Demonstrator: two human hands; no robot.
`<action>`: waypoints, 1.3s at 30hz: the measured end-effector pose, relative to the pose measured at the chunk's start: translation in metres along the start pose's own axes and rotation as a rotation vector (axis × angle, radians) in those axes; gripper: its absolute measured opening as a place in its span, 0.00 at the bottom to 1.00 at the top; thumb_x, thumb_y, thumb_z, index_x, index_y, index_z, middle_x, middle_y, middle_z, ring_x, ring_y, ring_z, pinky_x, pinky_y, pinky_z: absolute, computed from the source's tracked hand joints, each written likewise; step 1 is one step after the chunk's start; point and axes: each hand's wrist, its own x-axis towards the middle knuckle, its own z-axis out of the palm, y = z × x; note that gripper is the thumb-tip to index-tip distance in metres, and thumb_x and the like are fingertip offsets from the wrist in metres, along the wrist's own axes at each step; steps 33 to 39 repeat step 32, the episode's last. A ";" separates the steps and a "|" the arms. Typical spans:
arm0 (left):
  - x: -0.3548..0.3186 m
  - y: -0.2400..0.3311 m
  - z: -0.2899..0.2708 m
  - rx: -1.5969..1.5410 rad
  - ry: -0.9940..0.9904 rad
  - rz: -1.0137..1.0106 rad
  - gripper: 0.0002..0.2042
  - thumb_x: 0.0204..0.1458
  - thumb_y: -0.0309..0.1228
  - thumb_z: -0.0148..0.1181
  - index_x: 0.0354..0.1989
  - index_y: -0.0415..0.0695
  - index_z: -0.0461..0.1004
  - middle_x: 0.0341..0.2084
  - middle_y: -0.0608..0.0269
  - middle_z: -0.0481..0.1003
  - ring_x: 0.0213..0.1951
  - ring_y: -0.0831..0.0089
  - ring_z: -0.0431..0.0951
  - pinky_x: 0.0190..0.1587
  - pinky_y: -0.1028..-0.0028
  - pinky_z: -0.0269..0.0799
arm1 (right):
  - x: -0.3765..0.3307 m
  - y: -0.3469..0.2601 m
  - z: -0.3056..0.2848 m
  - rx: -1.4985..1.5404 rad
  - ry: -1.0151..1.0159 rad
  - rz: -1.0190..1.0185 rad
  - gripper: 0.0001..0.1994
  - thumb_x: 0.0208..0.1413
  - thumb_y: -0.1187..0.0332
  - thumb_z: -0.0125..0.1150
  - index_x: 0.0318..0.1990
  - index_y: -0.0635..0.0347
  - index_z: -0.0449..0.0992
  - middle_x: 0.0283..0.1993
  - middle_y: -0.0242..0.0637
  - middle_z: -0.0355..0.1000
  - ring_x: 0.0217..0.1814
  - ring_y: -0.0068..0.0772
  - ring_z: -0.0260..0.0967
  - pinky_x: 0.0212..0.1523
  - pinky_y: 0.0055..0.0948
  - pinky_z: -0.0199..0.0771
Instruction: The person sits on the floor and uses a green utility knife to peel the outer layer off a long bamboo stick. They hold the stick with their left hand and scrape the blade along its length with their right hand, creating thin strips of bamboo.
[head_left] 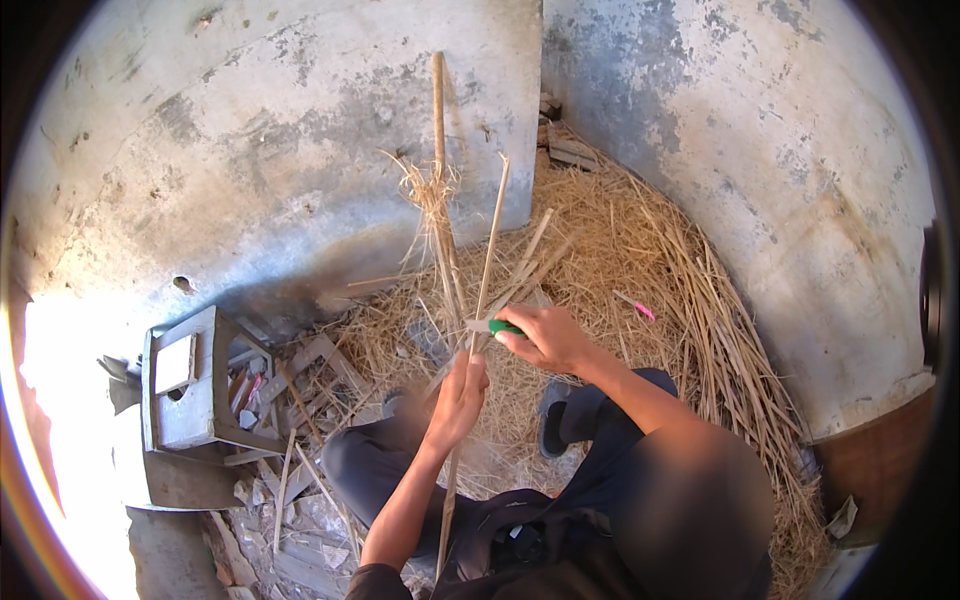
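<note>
My left hand (460,398) is closed around a long, thin bamboo-like strip (491,245), which runs from between my legs up toward the wall. In my right hand (548,340) is a knife (506,327) with a green handle. Its short pale blade points left and lies against or just over the strip, slightly above my left fingers; exact contact is too small to tell. Beyond my hands, a thicker pole (438,115) leans on the wall, with frayed fibres (430,197) bunched around it.
Straw and shavings (620,240) cover the floor. Long split strips (735,350) are heaped along the right wall. A pink-handled tool (641,309) lies on the straw. At left stands a worn wooden stool (205,390), near broken boards and rubble (310,530).
</note>
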 end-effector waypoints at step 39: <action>-0.008 0.013 0.007 0.469 0.159 0.329 0.08 0.71 0.25 0.50 0.41 0.38 0.59 0.18 0.36 0.69 0.23 0.33 0.72 0.24 0.48 0.60 | 0.003 0.008 0.008 -0.157 0.048 -0.101 0.16 0.67 0.51 0.62 0.48 0.52 0.81 0.38 0.31 0.84 0.27 0.37 0.81 0.26 0.35 0.79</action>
